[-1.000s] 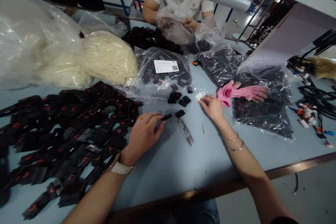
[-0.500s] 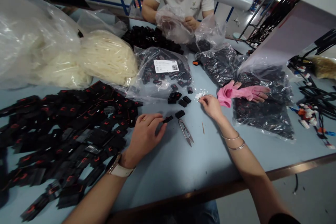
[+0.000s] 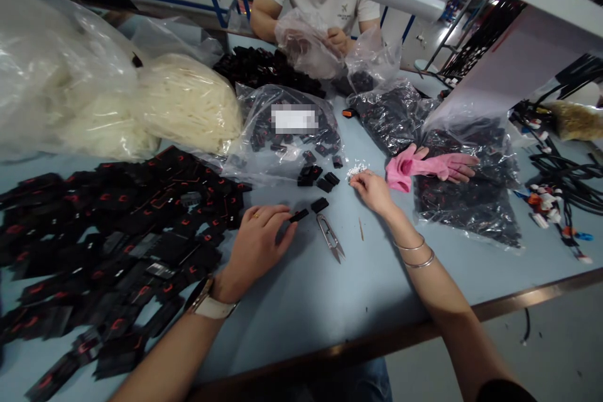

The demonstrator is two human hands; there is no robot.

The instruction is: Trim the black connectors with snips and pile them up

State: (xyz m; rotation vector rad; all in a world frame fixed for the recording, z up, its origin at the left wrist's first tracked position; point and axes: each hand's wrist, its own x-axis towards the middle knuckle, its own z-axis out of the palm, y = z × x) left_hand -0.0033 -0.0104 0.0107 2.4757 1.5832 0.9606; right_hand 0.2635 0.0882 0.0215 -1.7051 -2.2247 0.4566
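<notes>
My left hand (image 3: 258, 244) grips a small black plastic connector (image 3: 298, 215) at its fingertips, just above the blue-grey table. My right hand (image 3: 373, 192) has its fingertips pinched together at the near edge of a small heap of tiny white pieces (image 3: 357, 168). Whatever sits in that pinch is too small to see. Between the hands lie another black connector (image 3: 320, 204) and metal thread snips (image 3: 330, 238), blades towards me. A few more black connectors (image 3: 325, 183) rest beyond them.
A big heap of black connectors (image 3: 117, 245) with red parts covers the left. Behind stand plastic bags of cream-coloured pieces (image 3: 191, 103) and a bag of connectors (image 3: 292, 138). A pink glove (image 3: 426, 168) lies on bags at right. Opposite, a person (image 3: 315, 6) handles a clear bag.
The view has shifted slightly, moving the scene left. My right fingertips have moved a little left along the white heap. My left hand keeps its grip on the connector.
</notes>
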